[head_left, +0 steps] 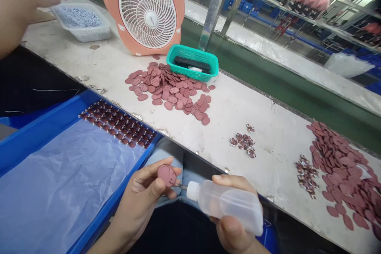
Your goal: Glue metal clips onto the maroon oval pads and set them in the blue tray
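Observation:
My left hand [143,198] pinches a small dusty-pink oval piece [167,174] between thumb and fingers, held over my lap. My right hand [235,222] grips a translucent plastic squeeze bottle [229,204] with a white cap and a thin metal needle tip [182,186]. The needle points left and touches the underside of the oval piece. Both hands are below the front edge of the worktable [238,111].
A heap of pink ovals [171,91] lies mid-table, another heap [345,170] at right, with small dark bits [244,143] between. A teal basket [193,62], a pink desk fan [145,8] and a white basket [80,22] stand behind. A blue tray [35,135] holds rows of finished pieces [119,124]. Another person's arm [20,4] reaches in top left.

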`<state>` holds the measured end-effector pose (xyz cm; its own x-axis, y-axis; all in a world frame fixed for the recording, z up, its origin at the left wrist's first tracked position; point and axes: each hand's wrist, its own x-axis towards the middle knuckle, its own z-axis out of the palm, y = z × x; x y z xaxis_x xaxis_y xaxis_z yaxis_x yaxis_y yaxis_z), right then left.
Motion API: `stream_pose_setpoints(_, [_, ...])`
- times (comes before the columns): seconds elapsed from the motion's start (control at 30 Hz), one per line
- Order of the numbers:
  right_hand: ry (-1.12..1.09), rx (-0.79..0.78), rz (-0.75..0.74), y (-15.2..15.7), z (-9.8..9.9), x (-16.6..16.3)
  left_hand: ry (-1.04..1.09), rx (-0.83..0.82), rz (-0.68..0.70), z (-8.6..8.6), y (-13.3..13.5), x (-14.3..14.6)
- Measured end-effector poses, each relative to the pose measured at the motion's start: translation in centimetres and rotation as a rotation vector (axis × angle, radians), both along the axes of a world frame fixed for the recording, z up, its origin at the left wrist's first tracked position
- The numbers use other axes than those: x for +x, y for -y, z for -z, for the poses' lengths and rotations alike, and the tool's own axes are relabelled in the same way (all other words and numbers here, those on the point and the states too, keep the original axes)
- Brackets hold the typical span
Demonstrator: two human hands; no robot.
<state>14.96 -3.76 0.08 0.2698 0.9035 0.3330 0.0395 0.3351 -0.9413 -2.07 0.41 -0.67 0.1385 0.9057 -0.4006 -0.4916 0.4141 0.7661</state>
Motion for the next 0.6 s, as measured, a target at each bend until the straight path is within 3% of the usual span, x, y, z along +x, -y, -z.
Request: stream_pose_setpoints(0.6, [0.063,-0.024,0.016,-0.12,-0.19,-0.02,-0.015,0.041,-0.011,0.01,0.21,-0.11])
